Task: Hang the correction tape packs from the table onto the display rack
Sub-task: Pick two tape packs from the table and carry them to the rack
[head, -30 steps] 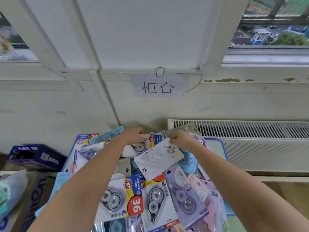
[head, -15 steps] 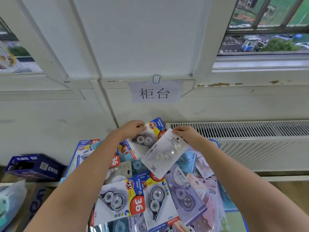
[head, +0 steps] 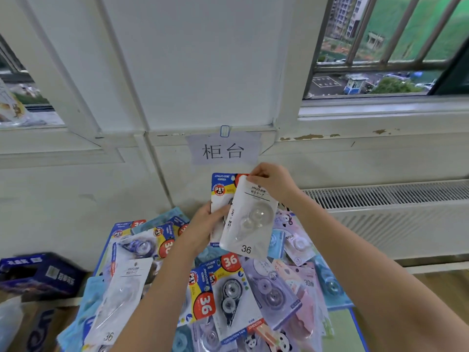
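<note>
Right hand (head: pixel 272 182) pinches white pack (head: pixel 250 219); left hand (head: pixel 206 226) grips colourful pack (head: pixel 220 191).

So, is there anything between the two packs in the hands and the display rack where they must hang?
I cannot tell: no display rack shows here. The right hand pinches the white pack by its top, and the left hand holds the blue-topped pack behind it, both lifted above the pile, before the wall.
</note>
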Action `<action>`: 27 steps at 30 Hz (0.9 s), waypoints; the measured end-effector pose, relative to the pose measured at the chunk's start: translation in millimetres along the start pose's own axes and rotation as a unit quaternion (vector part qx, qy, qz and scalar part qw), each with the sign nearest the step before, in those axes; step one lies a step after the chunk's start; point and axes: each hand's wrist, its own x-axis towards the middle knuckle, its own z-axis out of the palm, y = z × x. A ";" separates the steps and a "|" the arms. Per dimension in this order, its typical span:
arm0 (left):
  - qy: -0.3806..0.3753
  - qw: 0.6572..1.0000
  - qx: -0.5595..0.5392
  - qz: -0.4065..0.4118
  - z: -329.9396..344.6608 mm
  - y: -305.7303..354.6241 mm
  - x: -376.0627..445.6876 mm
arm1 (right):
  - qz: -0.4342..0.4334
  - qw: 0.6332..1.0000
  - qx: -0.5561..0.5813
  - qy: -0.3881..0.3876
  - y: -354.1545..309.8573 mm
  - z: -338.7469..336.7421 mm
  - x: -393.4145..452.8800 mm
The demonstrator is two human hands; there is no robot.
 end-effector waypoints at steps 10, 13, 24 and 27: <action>0.003 0.997 -0.048 -0.060 14.1 -31.1 -7.0 | 0.010 0.999 -0.029 0.010 11.8 11.8 -15.9; 0.049 0.998 -0.007 -0.049 20.3 -38.2 -3.0 | 0.033 0.999 -0.010 0.041 23.7 13.7 -21.0; 0.126 0.986 -0.094 0.057 78.5 -30.3 13.1 | 0.221 0.885 0.399 0.091 48.5 18.9 -87.1; 0.116 0.987 -0.092 0.060 103.6 -25.6 6.6 | 0.195 0.885 0.404 0.126 49.3 -13.6 -106.6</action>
